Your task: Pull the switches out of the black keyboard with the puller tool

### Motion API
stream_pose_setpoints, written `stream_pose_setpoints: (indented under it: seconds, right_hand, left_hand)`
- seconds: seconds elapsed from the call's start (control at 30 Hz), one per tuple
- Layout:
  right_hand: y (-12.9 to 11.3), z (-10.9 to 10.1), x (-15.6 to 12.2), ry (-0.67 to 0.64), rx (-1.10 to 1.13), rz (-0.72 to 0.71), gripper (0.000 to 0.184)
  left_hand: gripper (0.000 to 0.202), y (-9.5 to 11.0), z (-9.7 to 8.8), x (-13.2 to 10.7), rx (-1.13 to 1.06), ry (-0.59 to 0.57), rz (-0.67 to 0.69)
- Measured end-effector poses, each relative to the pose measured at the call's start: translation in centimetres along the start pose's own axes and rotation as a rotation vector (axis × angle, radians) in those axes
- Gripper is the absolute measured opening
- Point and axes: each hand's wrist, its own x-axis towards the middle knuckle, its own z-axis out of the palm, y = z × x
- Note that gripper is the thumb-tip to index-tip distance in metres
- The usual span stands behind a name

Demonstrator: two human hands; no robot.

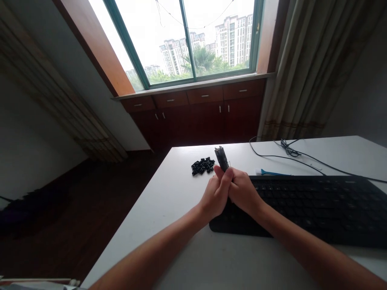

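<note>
Both my hands are wrapped round a slim black tool (222, 158), which points up and away from me. Its far end is jagged with light tips, and a thin bent wire shows beside it. My left hand (214, 194) grips from the left, thumb pressed on top. From the right my right hand (244, 191) closes on the same tool, against the left one. Fingers cover the tool's lower part, so its exact kind cannot be told. Below the hands lies a black keyboard (305, 207). Left of the tool sits a pile of small black keycaps (203, 165).
A blue-handled brush (273, 173) lies behind the keyboard. Black cables (292, 151) run across the back right of the white table (160, 189). The table's left edge drops to a dark floor. Beyond stands a red-brown cabinet (196, 121) under a window.
</note>
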Motion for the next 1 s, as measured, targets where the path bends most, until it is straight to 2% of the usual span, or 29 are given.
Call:
stream_pose_setpoints:
  seconds: [0.13, 0.27, 0.4, 0.57, 0.77, 1.0]
  right_hand:
    - [-0.07, -0.17, 0.06, -0.051, 0.059, 0.003, 0.050]
    - [0.05, -0.37, -0.14, -0.111, 0.163, 0.033, 0.047]
    - [0.10, -0.26, -0.55, -0.061, 0.175, 0.027, 0.044]
    - [0.10, -0.36, -0.70, -0.062, 0.208, 0.010, 0.046]
    - [-0.06, -0.03, -0.14, 0.164, 0.338, 0.048, 0.051]
    - [0.01, -0.04, 0.00, 0.151, 0.376, 0.039, 0.056]
  left_hand:
    - [0.052, 0.07, -0.53, -0.70, 0.080, -0.052, 0.006]
    - [0.042, 0.26, -0.47, -1.02, 0.141, -0.110, 0.082]
    - [0.038, 0.33, -0.32, -1.02, 0.151, -0.139, 0.118]
    - [0.039, -0.21, -0.41, -0.92, 0.162, -0.156, 0.085]
    - [0.051, -0.61, -0.59, -0.73, 0.236, -0.126, 0.068]
    - [0.059, -0.29, -1.02, -0.77, 0.228, -0.152, 0.048]
